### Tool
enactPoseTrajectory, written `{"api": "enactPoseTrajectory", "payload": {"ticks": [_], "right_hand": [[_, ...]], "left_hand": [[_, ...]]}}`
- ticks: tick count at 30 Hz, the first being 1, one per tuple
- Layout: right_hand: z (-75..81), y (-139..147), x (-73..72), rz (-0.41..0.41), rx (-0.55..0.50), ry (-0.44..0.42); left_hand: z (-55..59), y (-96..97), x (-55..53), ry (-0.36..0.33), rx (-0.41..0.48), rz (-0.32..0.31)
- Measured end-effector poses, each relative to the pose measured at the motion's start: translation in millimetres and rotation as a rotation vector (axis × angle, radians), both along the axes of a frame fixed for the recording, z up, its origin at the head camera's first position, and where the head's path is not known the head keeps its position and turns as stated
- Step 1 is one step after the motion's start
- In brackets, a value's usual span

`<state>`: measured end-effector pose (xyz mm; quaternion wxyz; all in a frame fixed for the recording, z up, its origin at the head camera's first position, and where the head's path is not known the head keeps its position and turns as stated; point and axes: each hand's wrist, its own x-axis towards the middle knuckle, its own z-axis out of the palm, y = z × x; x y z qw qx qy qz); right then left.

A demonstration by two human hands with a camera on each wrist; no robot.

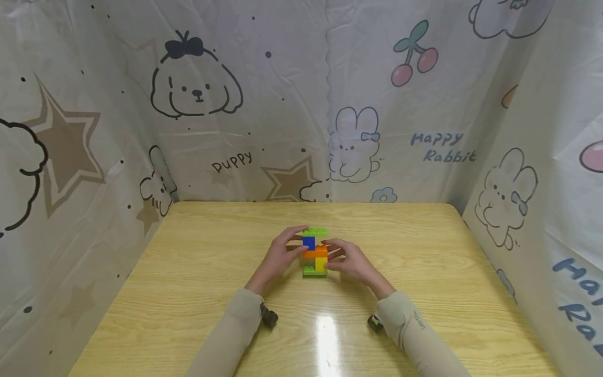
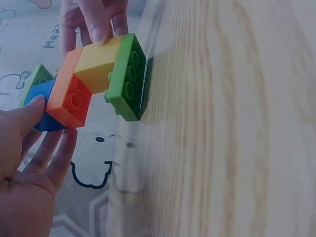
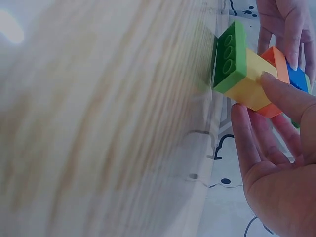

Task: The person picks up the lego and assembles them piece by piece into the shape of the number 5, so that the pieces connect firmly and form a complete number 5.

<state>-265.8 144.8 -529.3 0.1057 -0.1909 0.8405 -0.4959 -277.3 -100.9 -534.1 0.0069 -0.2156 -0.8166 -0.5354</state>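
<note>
Between both hands stands a stack of toy building bricks. From the bottom it has a green brick (image 1: 309, 272), a yellow brick (image 3: 252, 83), an orange brick (image 2: 67, 96), a blue brick (image 1: 308, 243) and a light green brick (image 1: 316, 231). The left hand (image 1: 281, 252) pinches the blue brick, its thumb in front and fingers behind. From the other side, the right hand (image 1: 352, 260) pinches the yellow brick between thumb and fingers. In the wrist views the hollow underside of the bottom green brick shows; I cannot tell whether it touches the table.
A light wooden table (image 1: 188, 298) lies under the work. Cartoon-printed cloth (image 1: 282, 78) hangs at its back and on both sides. Small black devices (image 1: 269, 316) sit at both wrists, by the beige sleeves (image 1: 226, 335).
</note>
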Motion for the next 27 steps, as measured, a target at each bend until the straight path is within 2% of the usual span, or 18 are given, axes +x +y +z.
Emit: {"api": "enactPoseTrajectory", "payload": {"ticks": [12, 19, 27], "right_hand": [[-3.0, -1.8, -1.0, -0.005, 0.001, -0.009], [-3.2, -1.2, -1.7, -0.008, 0.017, -0.018], [-6.1, -0.1, -3.0, 0.016, -0.018, -0.044]], "left_hand": [[-3.3, 0.5, -5.2, -0.059, 0.05, -0.018], [-4.2, -1.6, -6.1, -0.112, 0.046, -0.041], [-4.8, -2.6, -9.6, -0.124, 0.034, -0.053]]}}
